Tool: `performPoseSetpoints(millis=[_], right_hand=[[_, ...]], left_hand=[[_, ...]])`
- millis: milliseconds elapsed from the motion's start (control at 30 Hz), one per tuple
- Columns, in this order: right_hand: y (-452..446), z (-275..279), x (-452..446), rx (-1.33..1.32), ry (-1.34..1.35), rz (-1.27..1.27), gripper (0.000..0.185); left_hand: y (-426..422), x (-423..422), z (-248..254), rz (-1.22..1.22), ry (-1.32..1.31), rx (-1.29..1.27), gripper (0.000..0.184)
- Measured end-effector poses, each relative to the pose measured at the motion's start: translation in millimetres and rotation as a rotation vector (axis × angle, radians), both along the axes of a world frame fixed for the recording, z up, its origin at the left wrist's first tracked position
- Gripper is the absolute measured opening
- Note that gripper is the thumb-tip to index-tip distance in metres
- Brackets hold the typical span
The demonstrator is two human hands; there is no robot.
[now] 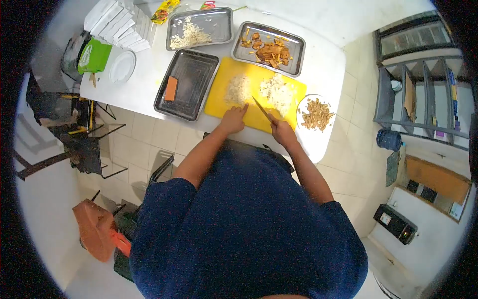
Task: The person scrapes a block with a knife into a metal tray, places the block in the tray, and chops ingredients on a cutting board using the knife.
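Observation:
My right hand is closed round the handle of a knife, whose blade points up and left over a yellow cutting board. At the board's near edge rests my left hand, holding nothing, its fingers stretched toward a pile of finely chopped pale food. A second chopped pale pile lies on the board's right half, beyond the knife. Just right of the board, a white plate carries small brown pieces.
Left of the board, a dark metal tray holds an orange-brown block. Behind stand a tray with pale shreds and another tray with browned pieces. White boxes, a green pack and a white plate sit at the left.

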State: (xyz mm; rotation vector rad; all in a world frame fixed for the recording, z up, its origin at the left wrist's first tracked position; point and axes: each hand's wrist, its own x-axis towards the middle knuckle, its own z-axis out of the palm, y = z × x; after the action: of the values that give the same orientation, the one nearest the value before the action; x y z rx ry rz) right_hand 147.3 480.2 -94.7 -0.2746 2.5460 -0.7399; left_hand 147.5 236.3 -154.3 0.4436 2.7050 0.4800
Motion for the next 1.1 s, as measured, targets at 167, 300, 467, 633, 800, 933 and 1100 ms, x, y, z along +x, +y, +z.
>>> performPoseSetpoints(millis=[167,300,467,633,800,933,1100], right_hand=[[5.1,-21.2,5.7,0.02,0.015,-0.001,0.046],[5.5,-24.4,-9.8,-0.096,0.019,0.037,0.049],[-19.3,20.6,-17.6,0.055,-0.009,0.095,0.048],[-35.4,20.4,-11.3,0.233,0.021,0.123,0.048],[-36.0,22.8,-14.5,0.18,0.011,0.086,0.048],[-23.2,-3.5,-7.7,-0.091,0.149,0.013,0.05],[-28.8,37.8,2.0,-0.393,-0.552,-0.472,0.049]], left_hand=[[1.5,-1.1,5.7,0.018,-0.058,0.004,0.08],[-0.4,0.5,5.1,0.055,-0.071,0.042,0.082],[-0.1,2.5,-4.4,0.061,-0.048,0.052,0.086],[-1.3,1.7,0.8,0.068,-0.055,0.07,0.088],[1.6,-3.6,7.3,0.063,-0.116,0.073,0.086],[-4.5,-2.0,14.5,0.039,-0.139,0.065,0.083],[-10.8,-1.0,17.3,0.036,-0.138,0.126,0.089]])
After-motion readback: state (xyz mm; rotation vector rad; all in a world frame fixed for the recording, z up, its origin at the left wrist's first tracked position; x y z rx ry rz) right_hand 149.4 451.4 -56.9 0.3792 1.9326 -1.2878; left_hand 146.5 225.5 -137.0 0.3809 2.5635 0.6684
